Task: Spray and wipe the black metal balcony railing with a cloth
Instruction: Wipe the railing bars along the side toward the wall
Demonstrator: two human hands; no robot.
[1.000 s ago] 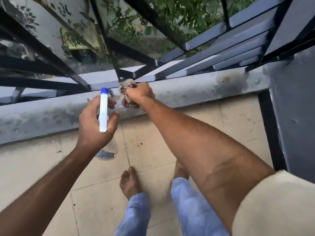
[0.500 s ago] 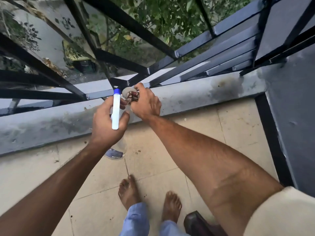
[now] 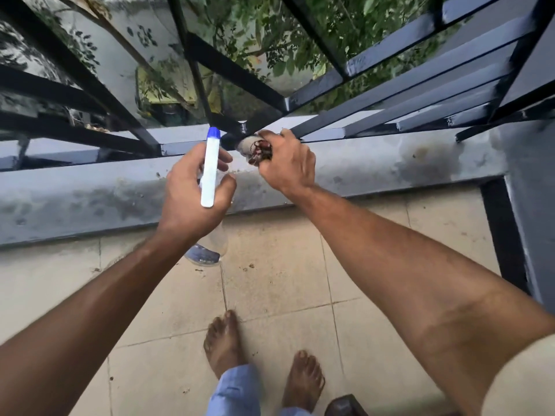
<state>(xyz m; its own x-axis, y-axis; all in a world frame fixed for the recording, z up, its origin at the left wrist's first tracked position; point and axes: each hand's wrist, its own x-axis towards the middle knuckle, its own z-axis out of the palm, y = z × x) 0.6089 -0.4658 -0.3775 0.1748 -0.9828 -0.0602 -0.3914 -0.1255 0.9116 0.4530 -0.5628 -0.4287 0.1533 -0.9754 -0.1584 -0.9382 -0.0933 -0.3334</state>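
The black metal railing point(image 3: 390, 94) runs across the top of the view, its bars meeting at a low joint above the grey ledge. My right hand point(image 3: 288, 163) grips a bunched pale cloth point(image 3: 250, 145) with dark red marks and presses it against that joint. My left hand point(image 3: 192, 190) holds a clear spray bottle point(image 3: 210, 169) with a white head and blue nozzle, just left of the cloth. The nozzle points up toward the joint. The bottle's body hangs below my left wrist.
A stained grey concrete ledge point(image 3: 390, 169) carries the railing. Beige floor tiles point(image 3: 285, 280) lie below, with my bare feet point(image 3: 223, 343) on them. A grey wall point(image 3: 531, 205) with a black skirting strip stands at the right. Trees show beyond the bars.
My view has shifted closer to the railing. My right hand has worked the cloth up along the joint, and my left hand with the bottle has moved up beside it.
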